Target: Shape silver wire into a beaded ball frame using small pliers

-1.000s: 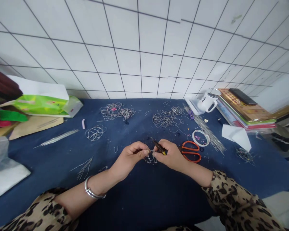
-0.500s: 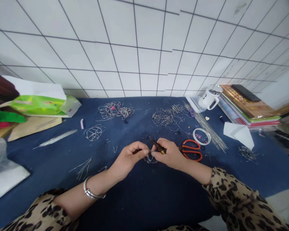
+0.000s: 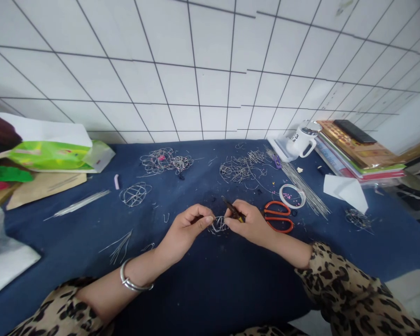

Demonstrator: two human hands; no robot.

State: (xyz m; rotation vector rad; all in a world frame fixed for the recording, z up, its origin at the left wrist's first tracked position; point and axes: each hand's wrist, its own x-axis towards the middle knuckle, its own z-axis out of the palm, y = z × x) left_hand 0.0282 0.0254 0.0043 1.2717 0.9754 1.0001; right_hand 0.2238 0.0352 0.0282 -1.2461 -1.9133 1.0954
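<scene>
My left hand (image 3: 185, 229) is closed, thumb and forefinger pinching the left side of a small bent-wire piece (image 3: 219, 225), a rounded frame of silvery loops. Across from it, my right hand (image 3: 251, 225) is closed round dark pliers (image 3: 232, 209) with a bit of yellow on the handle. The pliers' dark end sticks out up and left, above the wire piece. The right thumb and fingertips sit at the wire piece's right side; whether they grip it I cannot tell. Red-handled scissors (image 3: 279, 219) lie just right of this hand.
Tangled wire (image 3: 238, 169) and a wire ball (image 3: 134, 194) lie on the dark blue cloth (image 3: 210, 289). A tape-like ring (image 3: 292, 196) with pink beads inside and long straight wires (image 3: 308, 190) are at right. Behind them stand a white mug (image 3: 304, 140) and stacked books (image 3: 360, 149).
My fingertips have moved slightly apart, and more of the wire piece shows between them. The right hand still has the pliers. The whole view has shifted a little.
</scene>
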